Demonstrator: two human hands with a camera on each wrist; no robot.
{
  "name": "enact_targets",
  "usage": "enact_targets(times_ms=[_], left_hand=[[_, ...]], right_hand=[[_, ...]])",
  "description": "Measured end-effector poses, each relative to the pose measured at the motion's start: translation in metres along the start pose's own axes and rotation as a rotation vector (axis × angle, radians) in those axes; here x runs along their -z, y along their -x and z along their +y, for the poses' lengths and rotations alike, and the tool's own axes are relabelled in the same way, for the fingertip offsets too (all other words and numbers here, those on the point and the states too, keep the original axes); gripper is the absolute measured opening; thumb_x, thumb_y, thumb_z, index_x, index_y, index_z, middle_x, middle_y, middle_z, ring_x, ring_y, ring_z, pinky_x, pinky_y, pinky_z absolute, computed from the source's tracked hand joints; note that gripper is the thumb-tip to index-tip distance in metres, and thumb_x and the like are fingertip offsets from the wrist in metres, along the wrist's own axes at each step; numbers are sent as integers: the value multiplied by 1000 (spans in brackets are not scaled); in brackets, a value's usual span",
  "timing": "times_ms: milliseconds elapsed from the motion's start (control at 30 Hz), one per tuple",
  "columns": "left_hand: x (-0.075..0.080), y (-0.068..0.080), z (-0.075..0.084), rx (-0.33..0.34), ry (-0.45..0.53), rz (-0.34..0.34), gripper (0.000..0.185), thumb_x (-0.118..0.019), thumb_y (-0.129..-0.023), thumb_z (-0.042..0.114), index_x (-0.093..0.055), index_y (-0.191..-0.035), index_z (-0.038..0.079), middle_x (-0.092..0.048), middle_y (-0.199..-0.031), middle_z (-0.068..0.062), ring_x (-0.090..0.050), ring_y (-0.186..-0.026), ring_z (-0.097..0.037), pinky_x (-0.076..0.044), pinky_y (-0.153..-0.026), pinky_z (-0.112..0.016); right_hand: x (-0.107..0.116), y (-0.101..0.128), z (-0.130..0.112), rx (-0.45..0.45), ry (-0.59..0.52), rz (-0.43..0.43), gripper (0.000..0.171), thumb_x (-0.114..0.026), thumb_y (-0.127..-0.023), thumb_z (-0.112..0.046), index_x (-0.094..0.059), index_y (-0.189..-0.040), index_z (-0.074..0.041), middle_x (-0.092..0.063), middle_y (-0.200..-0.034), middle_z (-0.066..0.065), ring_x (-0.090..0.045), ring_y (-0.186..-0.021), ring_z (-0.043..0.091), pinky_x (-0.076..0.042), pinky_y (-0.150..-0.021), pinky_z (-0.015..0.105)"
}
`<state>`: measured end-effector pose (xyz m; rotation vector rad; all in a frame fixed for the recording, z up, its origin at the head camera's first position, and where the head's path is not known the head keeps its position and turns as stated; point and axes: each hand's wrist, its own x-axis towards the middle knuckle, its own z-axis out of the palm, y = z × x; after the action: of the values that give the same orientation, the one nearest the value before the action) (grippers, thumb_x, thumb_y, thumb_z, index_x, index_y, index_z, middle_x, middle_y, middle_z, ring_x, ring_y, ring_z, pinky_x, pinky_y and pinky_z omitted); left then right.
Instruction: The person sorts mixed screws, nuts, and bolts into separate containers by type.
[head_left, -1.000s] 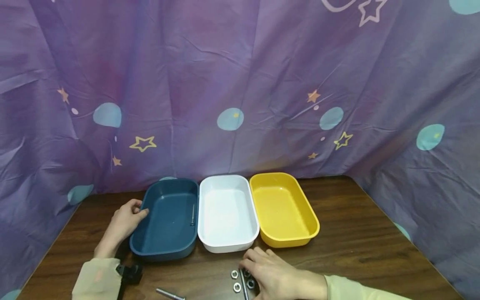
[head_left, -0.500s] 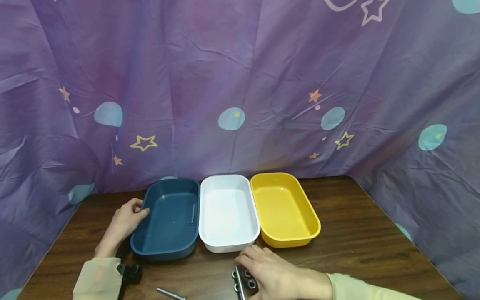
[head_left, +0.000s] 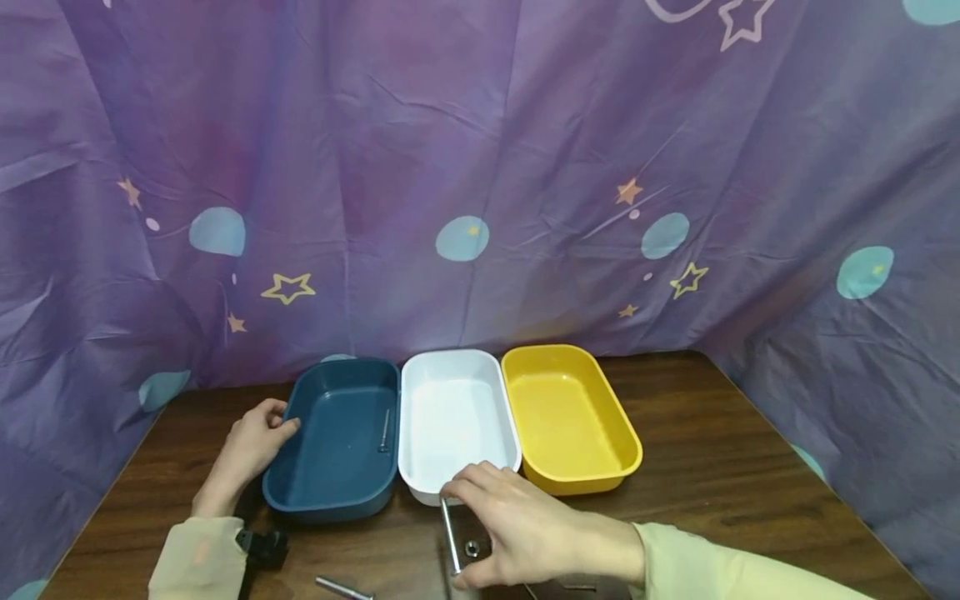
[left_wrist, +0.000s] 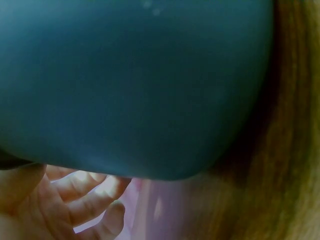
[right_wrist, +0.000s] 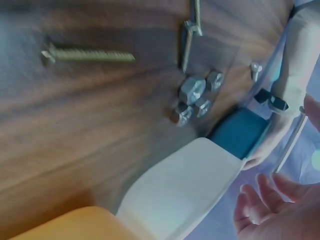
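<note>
My right hand [head_left: 528,521] pinches a long silver bolt [head_left: 450,533] by its two ends, thumb at one and a finger at the other, above the table in front of the white tray [head_left: 457,496]. The right wrist view shows that bolt [right_wrist: 291,145] between thumb and fingertip. My left hand [head_left: 251,442] grips the left rim of the dark blue tray [head_left: 330,510], thumb over the edge; in the left wrist view its fingers [left_wrist: 95,205] lie behind the tray wall. Another bolt [head_left: 386,431] lies inside the blue tray.
A yellow tray [head_left: 581,483] stands right of the white one. Several nuts [right_wrist: 192,90] lie clustered on the wooden table, with loose screws [right_wrist: 92,54] nearby. Another bolt [head_left: 343,587] lies at the front, left of the right hand. A purple cloth [head_left: 375,167] hangs behind.
My right hand has lifted the bolt off the table beside the nuts and moved left and up towards the white tray. The left hand stays on the blue tray.
</note>
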<state>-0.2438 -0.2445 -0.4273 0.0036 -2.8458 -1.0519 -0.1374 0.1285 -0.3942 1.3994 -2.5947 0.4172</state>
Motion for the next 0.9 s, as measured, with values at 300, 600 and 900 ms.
enact_targets(times_ms=[300,600,900], left_hand=[[0,-1,0,6,-5,-4,36,-62,-93,21,-57,-115,-6,-62,-90,-15,-58,-84,-31,-43,-73,-44],[-1,-2,-1,7,0,5,35,-63,-92,21,-58,-115,-5,-63,-89,-13,-58,-82,-30,-44,-70,-41],[-1,-1,-3,12,-6,-9,37,-61,-93,22,-56,-117,-6,-60,-89,-12,-56,-81,-29,-42,-70,-41]], right_hand=[[-2,-23,1,-20,32,45,80,-79,-70,-58,-52,-129,-12,-53,-119,-4,-49,-109,11,-43,-91,28],[-9,-49,8,5,121,112,83,-79,-69,-59,-51,-130,-10,-54,-120,-1,-50,-109,14,-44,-83,28],[1,-92,0,-11,72,119,83,-76,-73,-62,-51,-132,-9,-54,-122,0,-49,-109,13,-44,-87,28]])
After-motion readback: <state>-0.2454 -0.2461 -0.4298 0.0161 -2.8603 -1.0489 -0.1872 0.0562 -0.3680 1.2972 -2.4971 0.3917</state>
